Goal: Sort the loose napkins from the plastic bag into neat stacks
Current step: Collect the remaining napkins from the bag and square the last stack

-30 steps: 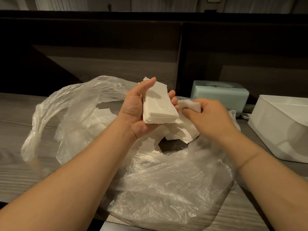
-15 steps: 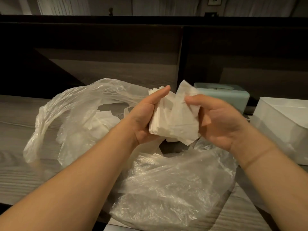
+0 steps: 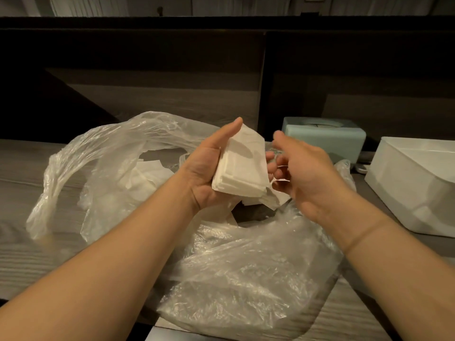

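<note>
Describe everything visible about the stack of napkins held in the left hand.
The napkin stack is a thick wad of white, thin, soft-looking paper squares, edges roughly aligned with slight stagger at the lower edge. It lies tilted in the palm of the left hand, thumb along its upper left side, fingertips showing past its right edge. It is held above the open plastic bag, which holds more loose napkins. The right hand is beside it, blurred; contact cannot be told.
</note>
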The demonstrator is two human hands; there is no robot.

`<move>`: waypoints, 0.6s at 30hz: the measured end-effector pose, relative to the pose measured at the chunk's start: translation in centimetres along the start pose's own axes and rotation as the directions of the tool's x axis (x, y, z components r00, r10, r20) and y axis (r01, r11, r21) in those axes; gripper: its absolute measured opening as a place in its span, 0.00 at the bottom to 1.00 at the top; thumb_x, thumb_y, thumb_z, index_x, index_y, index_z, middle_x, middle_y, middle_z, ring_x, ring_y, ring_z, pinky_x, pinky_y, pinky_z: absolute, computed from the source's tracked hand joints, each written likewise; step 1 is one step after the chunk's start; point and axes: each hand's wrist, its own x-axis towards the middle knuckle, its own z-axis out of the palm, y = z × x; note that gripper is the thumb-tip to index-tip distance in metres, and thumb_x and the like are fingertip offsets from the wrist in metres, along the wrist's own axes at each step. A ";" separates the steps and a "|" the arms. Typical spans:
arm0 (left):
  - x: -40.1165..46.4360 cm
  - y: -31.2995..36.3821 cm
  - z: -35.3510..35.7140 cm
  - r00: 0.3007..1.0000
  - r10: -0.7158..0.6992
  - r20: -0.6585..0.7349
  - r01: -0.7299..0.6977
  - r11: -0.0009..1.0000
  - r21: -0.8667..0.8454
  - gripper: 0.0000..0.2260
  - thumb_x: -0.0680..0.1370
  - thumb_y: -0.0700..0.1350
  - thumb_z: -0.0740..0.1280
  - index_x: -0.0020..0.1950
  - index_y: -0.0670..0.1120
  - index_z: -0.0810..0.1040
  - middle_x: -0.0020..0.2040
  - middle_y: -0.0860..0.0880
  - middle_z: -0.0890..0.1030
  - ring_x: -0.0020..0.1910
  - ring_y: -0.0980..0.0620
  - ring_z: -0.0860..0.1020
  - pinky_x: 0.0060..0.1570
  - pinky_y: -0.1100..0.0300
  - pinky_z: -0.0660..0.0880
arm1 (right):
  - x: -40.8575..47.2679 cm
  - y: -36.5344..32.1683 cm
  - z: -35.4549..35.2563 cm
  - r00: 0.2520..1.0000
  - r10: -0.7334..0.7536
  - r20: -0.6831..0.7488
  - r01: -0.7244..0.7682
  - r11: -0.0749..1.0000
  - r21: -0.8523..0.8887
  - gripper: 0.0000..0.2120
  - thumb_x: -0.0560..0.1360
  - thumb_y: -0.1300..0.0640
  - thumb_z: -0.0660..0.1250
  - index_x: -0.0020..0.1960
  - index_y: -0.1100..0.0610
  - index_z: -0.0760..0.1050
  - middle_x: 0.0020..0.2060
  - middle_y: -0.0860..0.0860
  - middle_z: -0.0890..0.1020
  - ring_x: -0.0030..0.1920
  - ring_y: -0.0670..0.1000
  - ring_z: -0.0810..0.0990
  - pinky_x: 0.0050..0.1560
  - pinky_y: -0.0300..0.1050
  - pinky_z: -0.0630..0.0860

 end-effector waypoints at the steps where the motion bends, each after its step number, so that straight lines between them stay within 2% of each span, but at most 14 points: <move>1: -0.1 0.3 -0.1 1.000 0.023 -0.003 -0.023 1.000 -0.019 0.32 0.73 0.58 0.72 0.70 0.38 0.75 0.58 0.36 0.83 0.49 0.40 0.85 0.49 0.45 0.83 | 0.2 0.1 -0.1 1.000 0.014 -0.016 -0.014 1.000 0.004 0.11 0.82 0.51 0.64 0.59 0.55 0.79 0.34 0.50 0.77 0.31 0.47 0.72 0.38 0.47 0.75; 2: -0.2 0.6 -0.2 0.999 0.049 -0.008 -0.049 0.998 -0.042 0.33 0.74 0.57 0.71 0.71 0.38 0.73 0.58 0.36 0.83 0.49 0.40 0.85 0.48 0.45 0.83 | 0.4 0.3 -0.2 1.000 0.008 -0.019 -0.009 0.999 -0.040 0.10 0.83 0.55 0.62 0.60 0.56 0.79 0.34 0.50 0.76 0.32 0.47 0.72 0.38 0.47 0.76; 3: -0.3 0.8 -0.3 0.997 0.074 -0.012 -0.075 0.995 -0.067 0.33 0.74 0.57 0.71 0.73 0.39 0.72 0.58 0.36 0.83 0.49 0.40 0.85 0.47 0.46 0.83 | 0.4 0.6 -0.3 1.000 -0.026 -0.009 0.024 0.986 -0.168 0.10 0.82 0.57 0.61 0.60 0.55 0.78 0.36 0.49 0.76 0.33 0.48 0.74 0.38 0.47 0.76; 4: -0.4 1.1 -0.4 0.995 0.098 -0.017 -0.099 0.991 -0.092 0.33 0.74 0.56 0.71 0.74 0.40 0.71 0.59 0.36 0.82 0.49 0.40 0.85 0.47 0.46 0.83 | 0.5 1.0 -0.4 0.995 -0.092 0.034 0.098 0.925 -0.366 0.08 0.82 0.57 0.62 0.58 0.53 0.78 0.38 0.48 0.78 0.35 0.48 0.75 0.39 0.45 0.77; 5: -0.4 1.3 -0.5 0.993 0.117 -0.019 -0.118 0.986 -0.115 0.33 0.75 0.56 0.71 0.74 0.40 0.71 0.59 0.36 0.82 0.49 0.40 0.84 0.47 0.46 0.83 | 0.4 1.3 -0.4 0.978 -0.162 0.132 0.208 0.805 -0.555 0.06 0.80 0.56 0.64 0.56 0.50 0.78 0.41 0.47 0.79 0.37 0.47 0.77 0.41 0.43 0.77; 7: -0.4 1.5 -0.7 0.989 0.145 -0.011 -0.145 0.978 -0.152 0.32 0.75 0.56 0.71 0.73 0.39 0.71 0.59 0.37 0.82 0.49 0.41 0.84 0.48 0.47 0.83 | -0.1 1.8 -0.2 0.904 -0.186 0.385 0.424 0.512 -0.747 0.08 0.75 0.48 0.71 0.54 0.43 0.78 0.47 0.44 0.80 0.46 0.46 0.78 0.48 0.44 0.78; 8: -0.4 1.6 -0.7 0.987 0.158 -0.011 -0.158 0.974 -0.164 0.32 0.75 0.55 0.72 0.73 0.39 0.71 0.59 0.38 0.82 0.48 0.42 0.84 0.49 0.47 0.82 | -0.3 2.1 -0.1 0.864 -0.155 0.479 0.498 0.404 -0.767 0.12 0.72 0.42 0.73 0.55 0.40 0.79 0.49 0.41 0.79 0.51 0.46 0.76 0.55 0.47 0.77; 9: -0.4 1.6 -0.8 0.985 0.170 -0.012 -0.170 0.971 -0.171 0.32 0.75 0.55 0.71 0.73 0.38 0.71 0.58 0.38 0.82 0.48 0.42 0.83 0.50 0.47 0.82 | -0.5 2.3 0.0 0.831 -0.117 0.545 0.547 0.351 -0.760 0.15 0.70 0.38 0.74 0.55 0.38 0.80 0.51 0.39 0.78 0.56 0.46 0.73 0.62 0.49 0.74; 11: -0.4 1.7 -0.8 0.983 0.185 -0.016 -0.185 0.967 -0.177 0.32 0.74 0.54 0.71 0.73 0.38 0.71 0.58 0.39 0.81 0.48 0.42 0.83 0.51 0.47 0.82 | -0.9 2.5 0.3 0.784 -0.064 0.618 0.598 0.343 -0.724 0.17 0.70 0.37 0.74 0.58 0.34 0.79 0.55 0.35 0.77 0.63 0.46 0.67 0.70 0.51 0.66; 14: -0.4 1.7 -0.7 0.981 0.192 -0.030 -0.194 0.965 -0.179 0.33 0.73 0.54 0.72 0.74 0.40 0.70 0.57 0.38 0.82 0.47 0.42 0.83 0.50 0.47 0.82 | -0.7 3.2 0.6 0.733 -0.084 0.675 0.665 0.295 -0.686 0.18 0.73 0.36 0.72 0.62 0.30 0.76 0.61 0.30 0.75 0.68 0.44 0.65 0.74 0.51 0.57; 18: -0.2 1.6 -0.6 0.980 0.192 -0.041 -0.197 0.966 -0.166 0.32 0.73 0.54 0.72 0.73 0.39 0.71 0.56 0.38 0.82 0.47 0.41 0.84 0.51 0.47 0.82 | -0.5 3.9 0.9 0.712 -0.144 0.688 0.697 0.268 -0.665 0.15 0.75 0.35 0.68 0.61 0.30 0.77 0.62 0.31 0.76 0.68 0.42 0.66 0.72 0.52 0.57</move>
